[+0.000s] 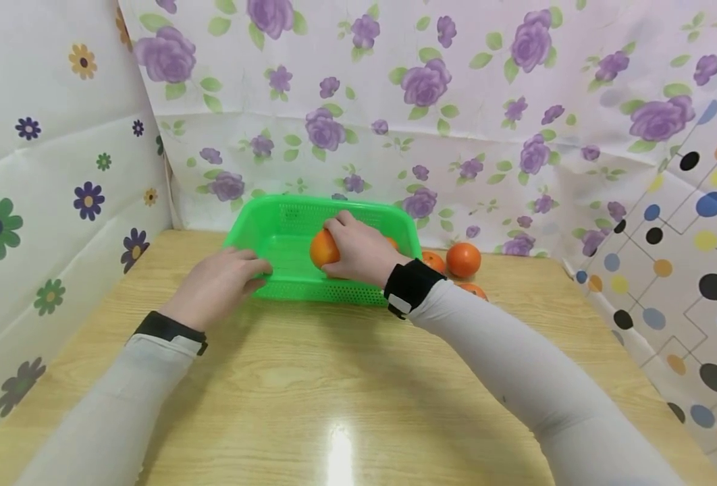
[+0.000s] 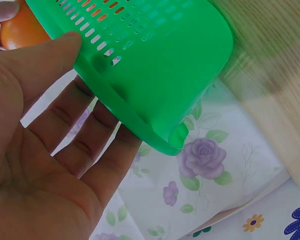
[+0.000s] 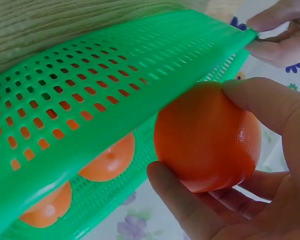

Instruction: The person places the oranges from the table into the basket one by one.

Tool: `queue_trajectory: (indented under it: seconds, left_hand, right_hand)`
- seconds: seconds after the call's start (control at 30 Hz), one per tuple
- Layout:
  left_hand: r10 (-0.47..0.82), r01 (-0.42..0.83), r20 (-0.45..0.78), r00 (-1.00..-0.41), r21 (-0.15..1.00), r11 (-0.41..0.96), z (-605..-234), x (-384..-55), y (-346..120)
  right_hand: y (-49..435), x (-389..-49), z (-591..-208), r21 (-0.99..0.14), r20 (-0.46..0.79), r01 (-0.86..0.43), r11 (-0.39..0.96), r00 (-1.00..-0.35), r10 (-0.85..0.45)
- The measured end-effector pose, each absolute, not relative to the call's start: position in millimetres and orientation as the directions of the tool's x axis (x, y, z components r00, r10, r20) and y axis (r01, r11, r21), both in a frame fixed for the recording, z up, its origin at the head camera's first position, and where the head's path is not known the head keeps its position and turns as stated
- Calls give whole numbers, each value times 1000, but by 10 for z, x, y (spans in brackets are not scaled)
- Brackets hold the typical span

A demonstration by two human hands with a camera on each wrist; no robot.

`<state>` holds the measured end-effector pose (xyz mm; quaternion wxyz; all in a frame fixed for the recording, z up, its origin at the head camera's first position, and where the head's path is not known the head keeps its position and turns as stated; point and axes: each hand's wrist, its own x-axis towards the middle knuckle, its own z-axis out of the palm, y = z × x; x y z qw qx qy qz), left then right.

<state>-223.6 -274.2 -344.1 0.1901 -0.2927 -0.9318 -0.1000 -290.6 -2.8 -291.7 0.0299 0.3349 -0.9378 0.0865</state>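
A green plastic basket [image 1: 298, 291] with slotted walls stands at the back of the table. My left hand [image 1: 217, 285] pinches its rim near the front left corner, the thumb [image 2: 65, 50] against the outer wall and the fingers on the other side. Over the basket, my right hand [image 1: 363, 251] grips an orange [image 3: 207, 137] between thumb and curled fingers, close to the front rim. Two more oranges, one nearer [image 3: 110, 159] and one farther along [image 3: 49, 206], lie inside the basket, partly covered by its wall in the right wrist view.
Right of the basket, several oranges rest on the wooden table [image 1: 310, 378], one in full view [image 1: 464, 260] and others partly hidden by the right arm and basket. Patterned sheets hang behind [image 1: 358, 148] and at both sides.
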Motion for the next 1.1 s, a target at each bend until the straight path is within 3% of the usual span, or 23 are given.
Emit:
queue_trajectory:
  seconds: [0.77,1.1]
  left_hand:
    - [494,564,393,-776,81,822,-3445,-2209,-2733]
    - [492,561,398,-774,71,825,-3447,-2209,-2733]
  right_hand:
    - [-274,-3103,-3103,-120,63,-657,744,-753,-655]
    - [-292,-3114,-3128,-151,36,-724,673,-684,-729]
